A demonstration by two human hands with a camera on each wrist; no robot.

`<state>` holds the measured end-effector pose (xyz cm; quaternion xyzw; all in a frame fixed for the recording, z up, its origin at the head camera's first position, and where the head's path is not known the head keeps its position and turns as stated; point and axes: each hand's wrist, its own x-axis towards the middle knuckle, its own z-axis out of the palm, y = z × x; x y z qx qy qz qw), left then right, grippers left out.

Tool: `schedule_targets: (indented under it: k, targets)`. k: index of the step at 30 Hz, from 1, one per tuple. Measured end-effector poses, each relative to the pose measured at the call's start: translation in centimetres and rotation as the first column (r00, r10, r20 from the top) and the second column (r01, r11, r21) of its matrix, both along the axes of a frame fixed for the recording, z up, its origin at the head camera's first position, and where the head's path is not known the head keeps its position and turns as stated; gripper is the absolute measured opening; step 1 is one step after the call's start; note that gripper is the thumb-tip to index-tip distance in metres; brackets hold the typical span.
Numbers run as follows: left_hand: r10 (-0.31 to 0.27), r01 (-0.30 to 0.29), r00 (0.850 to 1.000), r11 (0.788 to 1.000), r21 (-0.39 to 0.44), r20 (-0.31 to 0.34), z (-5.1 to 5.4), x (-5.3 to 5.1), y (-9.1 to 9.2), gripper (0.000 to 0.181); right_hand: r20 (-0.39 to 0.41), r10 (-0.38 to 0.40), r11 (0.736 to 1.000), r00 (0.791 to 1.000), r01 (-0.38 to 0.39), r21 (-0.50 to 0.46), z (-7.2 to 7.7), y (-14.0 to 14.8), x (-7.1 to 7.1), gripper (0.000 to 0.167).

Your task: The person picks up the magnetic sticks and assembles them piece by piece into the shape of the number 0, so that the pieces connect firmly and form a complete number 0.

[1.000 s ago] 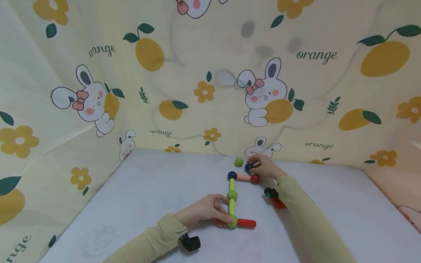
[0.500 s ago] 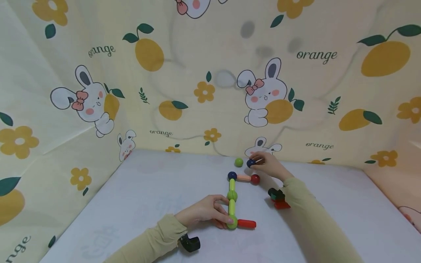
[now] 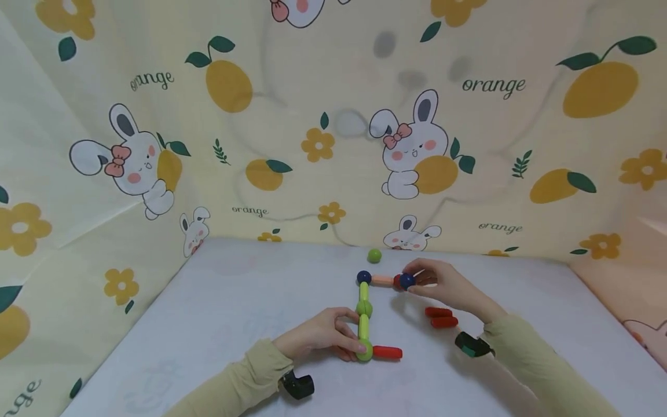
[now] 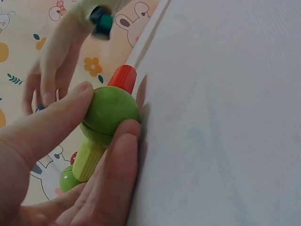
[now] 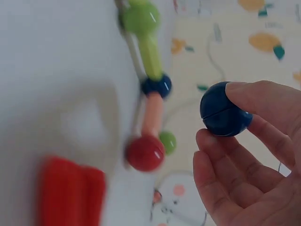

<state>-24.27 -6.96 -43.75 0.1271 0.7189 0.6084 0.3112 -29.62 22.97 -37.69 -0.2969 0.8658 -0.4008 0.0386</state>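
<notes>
Between thumb and fingers, my right hand (image 3: 443, 284) pinches a dark blue ball (image 5: 223, 110), lifted off the table in the right wrist view. In the head view that ball partly covers the red ball (image 5: 146, 153). My left hand (image 3: 325, 336) grips the green ball (image 4: 112, 113) at the near end of a joined chain. From it a red stick (image 3: 388, 352) points right and a yellow-green stick (image 3: 363, 327) runs away to another green ball (image 3: 364, 308). Beyond come a second yellow-green stick, a blue ball (image 3: 364, 278), and a pink stick (image 3: 383, 281) ending at the red ball.
Two loose red sticks (image 3: 442, 317) lie side by side on the white table (image 3: 250, 289), below the right hand. A loose green ball (image 3: 374, 255) sits near the patterned backdrop (image 3: 292, 104) at the back. Each wrist wears a small dark camera.
My right hand has picked the blue ball up from the back and brought it nearer, toward the red ball. The red sticks under the right arm are now uncovered. My left hand keeps its grip.
</notes>
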Motion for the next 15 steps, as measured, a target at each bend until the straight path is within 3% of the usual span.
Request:
schedule_targets:
  k: [7,15]
  targets:
    - [0.002,-0.002,1.0,1.0,0.019,0.019,-0.2,0.0,0.0,0.05,0.13,0.063,0.998,0.99,-0.061,-0.015,-1.6,-0.1,4.0,0.034]
    - [-0.005,0.004,1.0,0.999,0.034,0.021,-0.2,0.0,-0.1,0.05,0.215,0.101,0.995,0.971,-0.104,0.003,-2.6,0.4,6.5,0.029]
